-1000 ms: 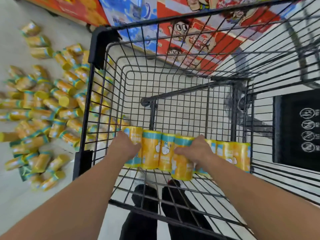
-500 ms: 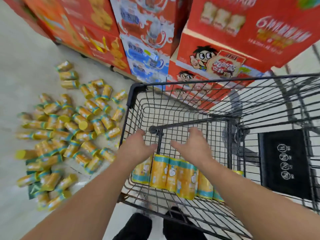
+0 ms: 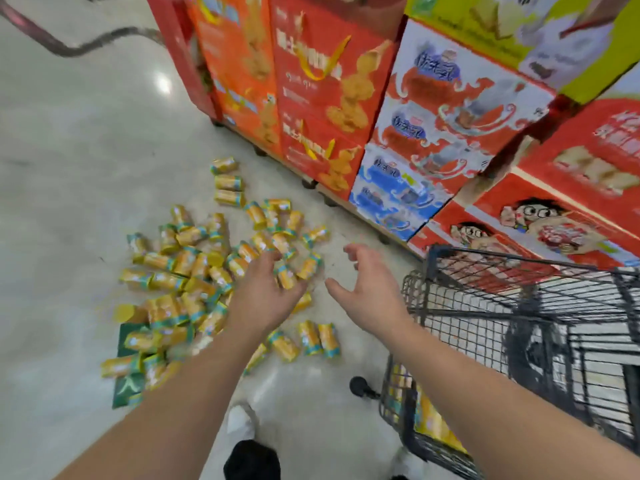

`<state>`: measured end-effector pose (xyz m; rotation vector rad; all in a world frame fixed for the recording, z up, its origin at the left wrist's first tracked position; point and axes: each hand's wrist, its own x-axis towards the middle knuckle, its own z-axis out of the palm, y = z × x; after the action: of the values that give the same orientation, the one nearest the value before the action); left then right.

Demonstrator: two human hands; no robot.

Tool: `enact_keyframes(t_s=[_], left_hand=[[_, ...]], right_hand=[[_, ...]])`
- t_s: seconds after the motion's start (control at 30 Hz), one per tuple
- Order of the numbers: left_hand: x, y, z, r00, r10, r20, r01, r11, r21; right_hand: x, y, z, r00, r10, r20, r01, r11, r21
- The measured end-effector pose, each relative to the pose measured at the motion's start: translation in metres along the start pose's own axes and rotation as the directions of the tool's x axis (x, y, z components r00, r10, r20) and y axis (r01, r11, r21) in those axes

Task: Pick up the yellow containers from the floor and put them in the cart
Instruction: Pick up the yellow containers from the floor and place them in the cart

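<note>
Several yellow containers [image 3: 194, 282] with teal bands lie scattered in a heap on the pale floor at centre left. My left hand [image 3: 266, 292] hovers over the heap's right edge, fingers spread, holding nothing. My right hand [image 3: 367, 289] is stretched out beside it, between the heap and the cart, fingers apart and empty. The black wire cart [image 3: 426, 306] stands at the right. A few yellow containers in the cart [image 3: 429, 417] show through the mesh near its bottom.
Stacked red, orange and blue product boxes [image 3: 346, 109] form a wall behind the heap and the cart. A green flat pack [image 3: 130, 336] lies under the heap's near edge. My shoes [image 3: 242, 424] stand on the floor below. A dark cart wheel [image 3: 360, 386] sticks out left.
Both hands left the row of containers in the cart, rose out of it and swung left over the heap on the floor. The view turned left and up.
</note>
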<state>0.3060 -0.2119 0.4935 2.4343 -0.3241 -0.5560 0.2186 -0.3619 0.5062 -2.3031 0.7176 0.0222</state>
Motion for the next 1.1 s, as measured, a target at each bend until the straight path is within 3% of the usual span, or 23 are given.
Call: enact_keyframes(t_s=[0.13, 0.27, 0.43, 0.7, 0.83, 1.1], left_hand=[[0.029, -0.102, 0.021, 0.98, -0.152, 0.126, 0.16, 0.985, -0.058], [0.054, -0.191, 0.088, 0.932, -0.244, 0.267, 0.282, 0.952, -0.116], [0.076, -0.28, 0.196, 0.878, -0.298, 0.374, 0.366, 0.922, -0.127], [0.144, -0.364, 0.4, 0.833, -0.332, 0.442, 0.455, 0.866, -0.206], [0.17, -0.382, 0.485, 0.824, -0.347, 0.448, 0.48, 0.847, -0.227], [0.2, -0.391, 0.554, 0.826, -0.486, 0.284, 0.547, 0.813, -0.198]], right_hand=[[0.016, 0.018, 0.106, 0.971, 0.223, 0.086, -0.218, 0.974, -0.061], [0.027, 0.085, 0.205, 0.87, 0.479, 0.118, -0.477, 0.878, -0.052], [0.043, 0.196, 0.323, 0.745, 0.644, 0.173, -0.636, 0.765, -0.108], [0.086, 0.364, 0.462, 0.703, 0.699, 0.132, -0.673, 0.713, -0.195], [0.106, 0.422, 0.505, 0.699, 0.688, 0.194, -0.662, 0.725, -0.187], [0.143, 0.479, 0.518, 0.705, 0.677, 0.212, -0.638, 0.735, -0.228]])
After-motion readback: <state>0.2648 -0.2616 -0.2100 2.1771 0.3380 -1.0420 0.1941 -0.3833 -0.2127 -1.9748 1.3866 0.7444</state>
